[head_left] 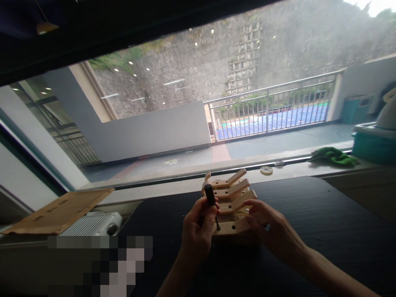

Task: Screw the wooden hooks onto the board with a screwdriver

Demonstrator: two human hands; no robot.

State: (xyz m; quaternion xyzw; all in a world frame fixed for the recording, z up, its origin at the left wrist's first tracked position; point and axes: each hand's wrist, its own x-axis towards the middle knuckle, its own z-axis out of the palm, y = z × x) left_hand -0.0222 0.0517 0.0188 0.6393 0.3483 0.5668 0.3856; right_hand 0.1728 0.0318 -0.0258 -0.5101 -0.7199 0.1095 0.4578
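Observation:
My left hand [199, 225] is closed round a screwdriver with a black handle [209, 194]. Its thin shaft points down, and the tip meets a dark screw or hole in the nearest wooden piece [233, 227] of a pale wooden model hand [229, 206]. Several jointed wooden strips with dark round holes make up this model, and its bent ends point up to the right. At the right end of the nearest strip, my right hand [269, 225] has its fingers curled round the wood. My palm hides part of that end.
The model lies on a black table [297, 222] before a window sill. On the sill are a tape roll [266, 170], a green cloth [334, 157] and a teal box [374, 142]. Brown cardboard [58, 210] rests over a white ridged unit [95, 224] at left.

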